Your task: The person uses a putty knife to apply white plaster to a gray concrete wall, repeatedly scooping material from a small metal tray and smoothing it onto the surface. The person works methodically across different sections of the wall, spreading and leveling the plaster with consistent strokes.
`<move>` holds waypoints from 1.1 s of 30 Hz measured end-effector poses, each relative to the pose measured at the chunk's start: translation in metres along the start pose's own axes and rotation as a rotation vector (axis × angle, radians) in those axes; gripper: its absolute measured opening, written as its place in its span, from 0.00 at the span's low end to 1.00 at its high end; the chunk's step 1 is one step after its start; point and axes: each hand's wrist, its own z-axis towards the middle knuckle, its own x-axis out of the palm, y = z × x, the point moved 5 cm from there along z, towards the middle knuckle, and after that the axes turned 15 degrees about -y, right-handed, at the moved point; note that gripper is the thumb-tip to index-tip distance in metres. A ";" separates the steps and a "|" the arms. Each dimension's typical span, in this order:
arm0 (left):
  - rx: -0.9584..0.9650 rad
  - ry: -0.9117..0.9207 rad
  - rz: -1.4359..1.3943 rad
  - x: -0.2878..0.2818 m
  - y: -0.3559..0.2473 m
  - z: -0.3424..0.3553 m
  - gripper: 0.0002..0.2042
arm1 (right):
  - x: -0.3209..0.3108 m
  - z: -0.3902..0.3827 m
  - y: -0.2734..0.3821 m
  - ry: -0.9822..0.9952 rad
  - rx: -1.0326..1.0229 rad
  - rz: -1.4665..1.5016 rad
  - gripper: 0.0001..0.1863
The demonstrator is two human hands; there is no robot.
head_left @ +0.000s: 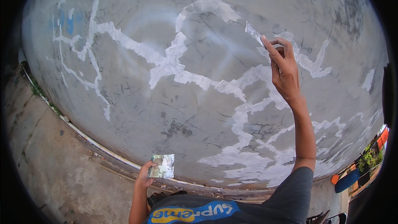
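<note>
In my right hand [282, 66] is a thin flat metal scraper [254, 32], held up near the cracked grey wall [211, 116] by the upper end of a white filler patch [209, 10]. Whether the scraper touches the wall I cannot tell. My left hand [145, 174] is low, gripping a small square plate [162, 166] smeared with white paste, its thumb over the left edge. White jagged strips of filler run across the wall among thin dark cracks, and some faint blue paint [68, 23] shows at the upper left.
A white pipe [97, 145] runs along the wall's foot, with weeds [36, 91] beside it and stained concrete ground [62, 174]. At the right edge are plants [369, 159], an orange object [381, 139] and a blue container [347, 181].
</note>
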 end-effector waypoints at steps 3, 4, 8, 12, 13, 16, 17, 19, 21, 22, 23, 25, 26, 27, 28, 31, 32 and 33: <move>-0.009 -0.017 0.011 -0.005 -0.002 0.005 0.21 | 0.015 0.013 0.000 0.018 -0.154 -0.187 0.41; -0.015 -0.032 0.017 -0.003 -0.002 0.003 0.21 | 0.021 0.015 0.000 0.029 -0.210 -0.232 0.41; -0.011 -0.004 0.016 -0.005 0.000 0.007 0.21 | 0.037 0.022 -0.005 0.064 -0.341 -0.338 0.42; -0.034 -0.026 0.045 -0.009 0.000 0.008 0.21 | 0.040 0.023 -0.013 0.062 -0.383 -0.409 0.41; -0.031 -0.027 0.041 -0.010 0.000 0.010 0.21 | 0.038 0.023 -0.015 0.054 -0.374 -0.424 0.41; -0.024 -0.016 0.031 -0.012 0.004 0.019 0.21 | 0.034 0.023 -0.013 0.089 -0.322 -0.478 0.40; -0.025 -0.011 0.028 -0.013 0.006 0.019 0.21 | 0.032 0.023 -0.012 0.113 -0.299 -0.497 0.40; -0.065 0.002 0.051 -0.006 0.004 0.014 0.20 | 0.021 0.025 -0.011 0.113 -0.340 -0.558 0.39; -0.089 0.017 0.063 -0.004 0.006 0.010 0.20 | 0.010 0.027 -0.005 0.111 -0.396 -0.608 0.38; -0.088 0.028 0.063 -0.003 0.006 0.010 0.20 | 0.003 0.027 0.002 0.106 -0.433 -0.630 0.37; -0.088 0.040 0.064 -0.002 0.008 0.011 0.20 | -0.002 0.030 0.008 0.100 -0.470 -0.652 0.36; -0.048 0.032 0.045 -0.005 0.010 0.017 0.20 | 0.005 0.045 0.031 0.063 -0.573 -0.616 0.32; -0.042 0.037 0.042 -0.004 0.014 0.020 0.20 | 0.009 0.049 0.040 0.057 -0.623 -0.609 0.30; -0.044 0.055 0.049 -0.001 0.016 0.021 0.20 | 0.015 0.053 0.042 0.064 -0.640 -0.630 0.29; -0.047 0.077 0.057 0.005 0.019 0.023 0.20 | 0.021 0.058 0.041 0.073 -0.657 -0.655 0.27; -0.083 0.071 0.069 0.024 0.021 0.014 0.19 | 0.024 0.059 0.037 0.114 -0.658 -0.714 0.25; -0.099 0.058 0.069 0.028 0.022 0.011 0.19 | 0.024 0.059 0.036 0.129 -0.650 -0.731 0.25; -0.097 0.059 0.070 0.027 0.025 0.016 0.19 | 0.021 0.059 0.035 0.135 -0.613 -0.722 0.26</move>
